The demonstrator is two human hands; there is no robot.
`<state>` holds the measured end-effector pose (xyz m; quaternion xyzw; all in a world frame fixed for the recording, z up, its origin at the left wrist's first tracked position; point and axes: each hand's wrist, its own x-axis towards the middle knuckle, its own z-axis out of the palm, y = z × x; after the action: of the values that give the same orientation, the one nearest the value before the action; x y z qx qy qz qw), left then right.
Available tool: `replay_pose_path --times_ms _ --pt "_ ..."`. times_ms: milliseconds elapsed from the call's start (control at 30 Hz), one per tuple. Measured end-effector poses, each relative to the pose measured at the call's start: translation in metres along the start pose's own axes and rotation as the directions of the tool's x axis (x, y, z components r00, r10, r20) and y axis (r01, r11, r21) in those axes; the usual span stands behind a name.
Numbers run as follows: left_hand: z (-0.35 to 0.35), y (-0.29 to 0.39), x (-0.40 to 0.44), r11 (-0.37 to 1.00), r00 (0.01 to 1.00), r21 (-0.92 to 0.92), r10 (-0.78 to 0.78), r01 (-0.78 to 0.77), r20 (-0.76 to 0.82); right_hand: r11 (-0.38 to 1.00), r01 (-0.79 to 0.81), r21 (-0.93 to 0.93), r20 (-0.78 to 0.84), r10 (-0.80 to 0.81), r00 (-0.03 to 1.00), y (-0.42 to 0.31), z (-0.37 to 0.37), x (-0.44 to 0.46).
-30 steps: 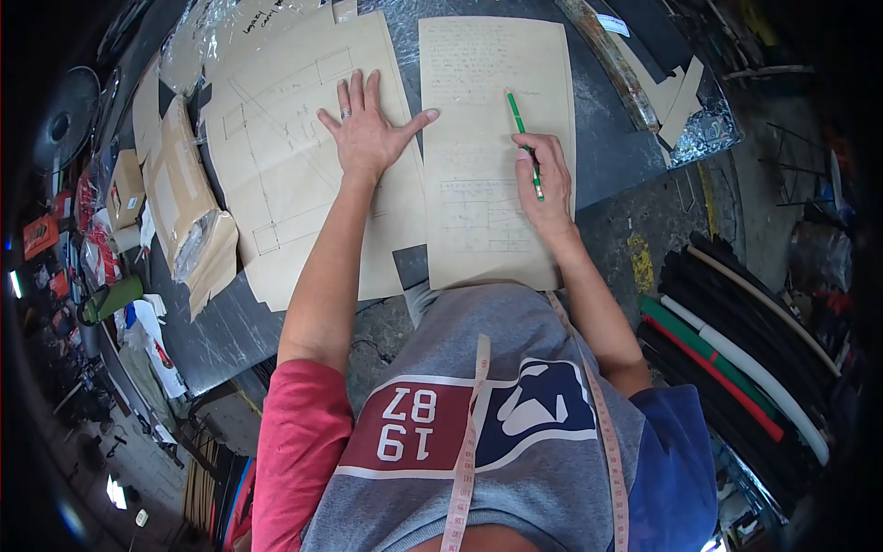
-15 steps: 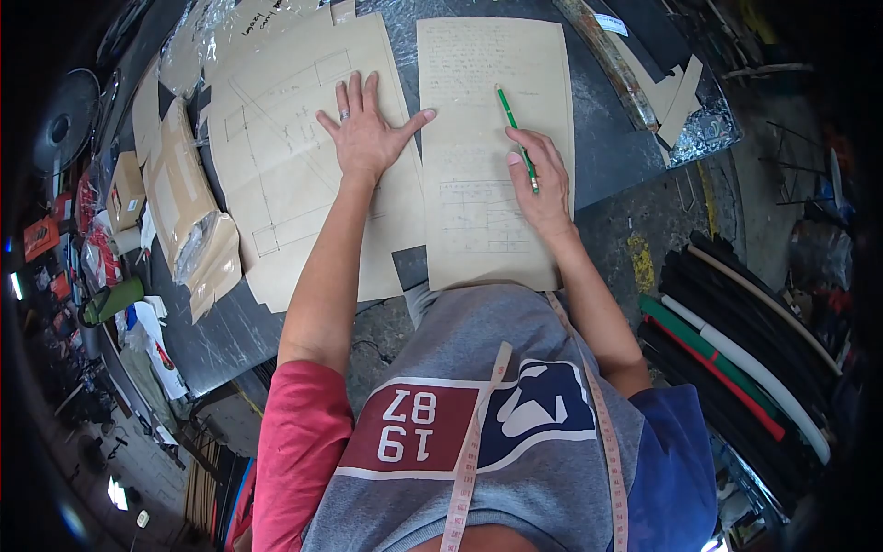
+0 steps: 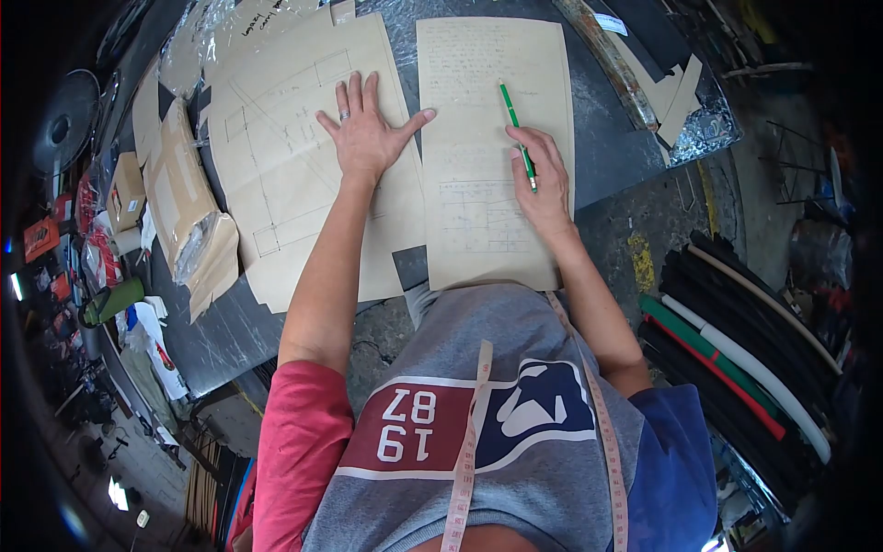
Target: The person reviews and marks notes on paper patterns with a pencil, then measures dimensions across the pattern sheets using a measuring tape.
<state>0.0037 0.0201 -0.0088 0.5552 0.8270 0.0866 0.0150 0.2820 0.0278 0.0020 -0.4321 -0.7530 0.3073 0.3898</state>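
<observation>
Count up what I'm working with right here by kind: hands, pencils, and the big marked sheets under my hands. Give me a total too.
Hands: 2, your left hand and right hand
Pencils: 1, the green pencil
Marked sheets under your hands: 2, the wider sheet and the narrower sheet
Total: 5

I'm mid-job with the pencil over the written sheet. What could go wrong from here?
The written sheet could slip: the left hand is spread mainly on the drawing sheet, with at most its thumb tip over the written one.

Its near edge comes right up to the shirt, so leaning in might crease it.

The right hand, holding the pencil, is over one side of the ruled grid and may smudge it.
</observation>
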Motion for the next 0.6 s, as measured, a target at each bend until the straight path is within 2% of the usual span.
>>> replay_pose_path --times_ms 233,300,433,533,600 --pt "-0.003 0.001 0.000 1.000 1.000 0.000 -0.002 0.002 0.010 0.998 0.012 0.054 -0.011 -0.011 1.000 0.000 -0.002 0.000" --pt "-0.005 0.001 0.001 1.000 0.998 -0.010 -0.018 0.019 0.059 0.997 0.025 0.073 -0.020 -0.024 1.000 0.003 -0.002 0.000" --pt "-0.004 0.001 0.002 1.000 0.997 -0.016 -0.021 0.022 0.074 0.976 0.018 0.219 -0.041 -0.009 0.999 0.003 -0.005 0.002" --pt "-0.004 0.001 0.001 1.000 0.998 -0.012 -0.018 0.019 0.060 0.908 -0.227 0.352 0.088 0.209 0.974 -0.023 -0.021 0.008" --pt "-0.005 0.003 0.001 1.000 0.999 -0.003 -0.016 0.016 0.035 0.915 -0.198 0.351 0.146 0.156 0.977 -0.042 -0.035 0.011"
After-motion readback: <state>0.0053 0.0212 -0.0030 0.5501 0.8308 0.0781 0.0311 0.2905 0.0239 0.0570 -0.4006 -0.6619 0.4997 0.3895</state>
